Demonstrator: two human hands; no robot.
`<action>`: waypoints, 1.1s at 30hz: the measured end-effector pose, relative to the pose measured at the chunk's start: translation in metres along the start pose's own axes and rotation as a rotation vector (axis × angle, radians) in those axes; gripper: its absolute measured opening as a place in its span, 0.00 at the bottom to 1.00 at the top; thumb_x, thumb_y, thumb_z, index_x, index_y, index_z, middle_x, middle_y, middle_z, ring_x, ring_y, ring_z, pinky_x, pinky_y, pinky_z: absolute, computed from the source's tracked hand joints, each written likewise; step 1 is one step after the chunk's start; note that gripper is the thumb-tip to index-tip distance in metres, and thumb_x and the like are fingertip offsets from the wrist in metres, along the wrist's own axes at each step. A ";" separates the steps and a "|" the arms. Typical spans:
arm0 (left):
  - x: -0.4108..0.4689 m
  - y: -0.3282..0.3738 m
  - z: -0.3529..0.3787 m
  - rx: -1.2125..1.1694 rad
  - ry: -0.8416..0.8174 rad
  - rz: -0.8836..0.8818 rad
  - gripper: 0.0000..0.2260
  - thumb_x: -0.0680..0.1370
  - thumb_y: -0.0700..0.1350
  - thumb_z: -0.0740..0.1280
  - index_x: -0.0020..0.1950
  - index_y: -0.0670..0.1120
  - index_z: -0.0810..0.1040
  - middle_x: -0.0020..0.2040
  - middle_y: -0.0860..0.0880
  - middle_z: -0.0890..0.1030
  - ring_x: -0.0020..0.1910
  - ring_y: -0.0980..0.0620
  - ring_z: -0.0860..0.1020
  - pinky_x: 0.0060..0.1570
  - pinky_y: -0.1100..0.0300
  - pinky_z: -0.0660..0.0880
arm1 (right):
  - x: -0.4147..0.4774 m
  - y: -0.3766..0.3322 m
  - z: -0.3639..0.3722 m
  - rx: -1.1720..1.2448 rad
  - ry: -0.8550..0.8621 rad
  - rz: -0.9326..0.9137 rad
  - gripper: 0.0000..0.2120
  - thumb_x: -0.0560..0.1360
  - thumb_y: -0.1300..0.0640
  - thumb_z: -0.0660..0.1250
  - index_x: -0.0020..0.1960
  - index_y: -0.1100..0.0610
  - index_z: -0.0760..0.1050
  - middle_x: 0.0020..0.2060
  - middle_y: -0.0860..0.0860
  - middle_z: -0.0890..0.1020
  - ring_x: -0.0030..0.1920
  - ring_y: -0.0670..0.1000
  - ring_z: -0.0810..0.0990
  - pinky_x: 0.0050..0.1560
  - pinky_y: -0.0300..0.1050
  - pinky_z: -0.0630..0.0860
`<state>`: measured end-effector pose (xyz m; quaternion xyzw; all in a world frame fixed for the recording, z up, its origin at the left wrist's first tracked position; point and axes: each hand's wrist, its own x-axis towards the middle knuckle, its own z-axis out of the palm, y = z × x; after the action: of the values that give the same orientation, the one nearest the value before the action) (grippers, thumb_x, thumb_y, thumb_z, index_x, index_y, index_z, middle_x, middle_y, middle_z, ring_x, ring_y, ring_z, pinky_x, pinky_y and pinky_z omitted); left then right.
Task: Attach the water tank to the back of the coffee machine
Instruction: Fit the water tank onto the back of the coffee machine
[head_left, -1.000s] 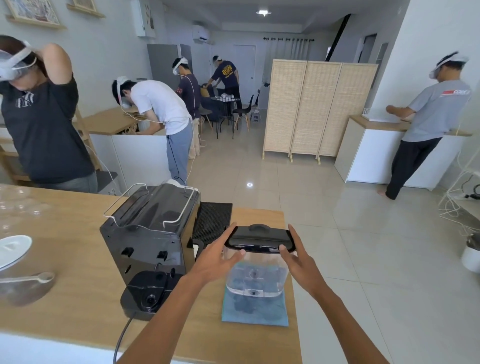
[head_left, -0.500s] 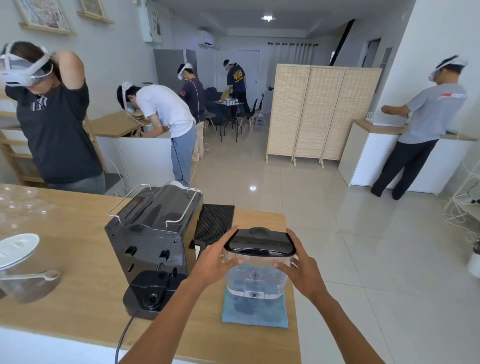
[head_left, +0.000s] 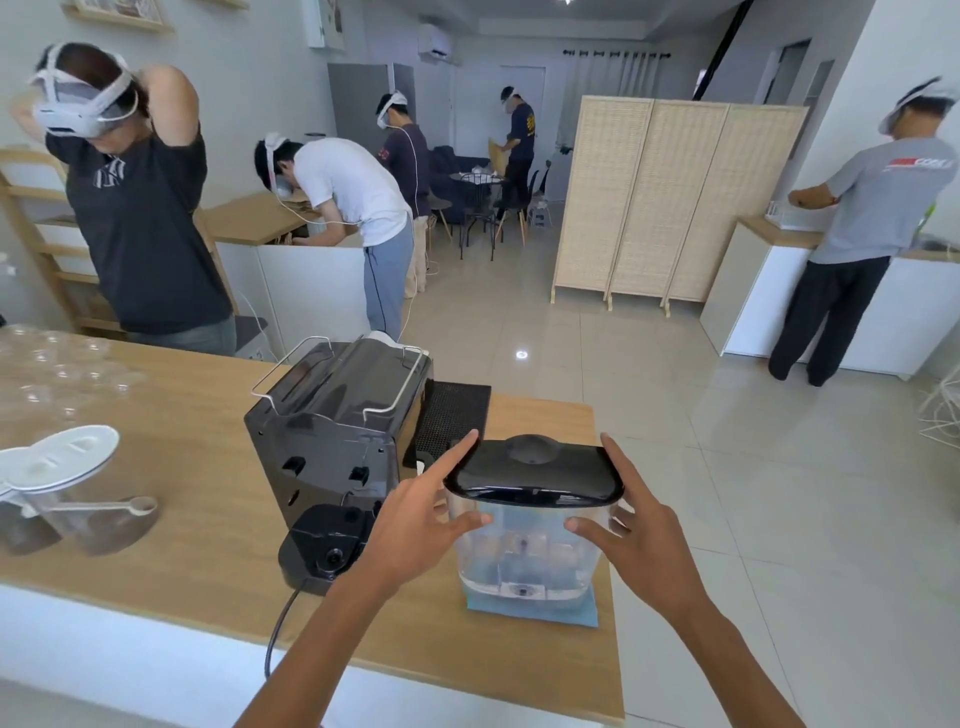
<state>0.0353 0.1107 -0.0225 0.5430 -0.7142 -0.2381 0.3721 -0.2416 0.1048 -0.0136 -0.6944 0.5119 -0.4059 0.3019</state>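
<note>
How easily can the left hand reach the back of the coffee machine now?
Probably yes: the left hand is beside the coffee machine, whose back faces it, with nothing between them, though it is on the water tank.

On the surface (head_left: 171, 462) stand one coffee machine (head_left: 332, 441), one water tank (head_left: 530, 540), one blue cloth (head_left: 535, 610), one black mat (head_left: 457, 415), two lidded jars (head_left: 67, 499), and two hands (head_left: 415, 530) reach in.

Single head-worn wide-angle view, facing forward and down, close over the desk (head_left: 171, 467), room beyond.
</note>
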 end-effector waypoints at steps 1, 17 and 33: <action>-0.004 0.001 -0.006 -0.017 -0.005 -0.004 0.43 0.66 0.69 0.69 0.77 0.74 0.52 0.30 0.61 0.67 0.30 0.49 0.70 0.52 0.50 0.80 | -0.003 -0.008 0.001 0.010 0.001 0.003 0.45 0.65 0.46 0.76 0.75 0.34 0.56 0.52 0.20 0.72 0.51 0.42 0.81 0.51 0.23 0.71; -0.066 -0.029 -0.120 -0.018 0.117 0.001 0.42 0.68 0.66 0.70 0.80 0.68 0.56 0.52 0.53 0.76 0.49 0.53 0.75 0.55 0.55 0.79 | -0.024 -0.106 0.095 0.082 0.015 0.015 0.46 0.65 0.48 0.77 0.76 0.37 0.57 0.54 0.19 0.71 0.50 0.21 0.72 0.51 0.19 0.68; -0.062 -0.122 -0.200 -0.107 0.151 0.015 0.40 0.72 0.63 0.70 0.80 0.68 0.55 0.53 0.54 0.68 0.51 0.55 0.68 0.55 0.56 0.70 | -0.003 -0.151 0.218 0.005 0.120 0.028 0.47 0.70 0.48 0.75 0.78 0.36 0.49 0.50 0.12 0.67 0.57 0.33 0.77 0.68 0.44 0.71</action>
<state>0.2742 0.1465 -0.0081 0.5333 -0.6743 -0.2315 0.4552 0.0181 0.1527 0.0051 -0.6609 0.5377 -0.4436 0.2781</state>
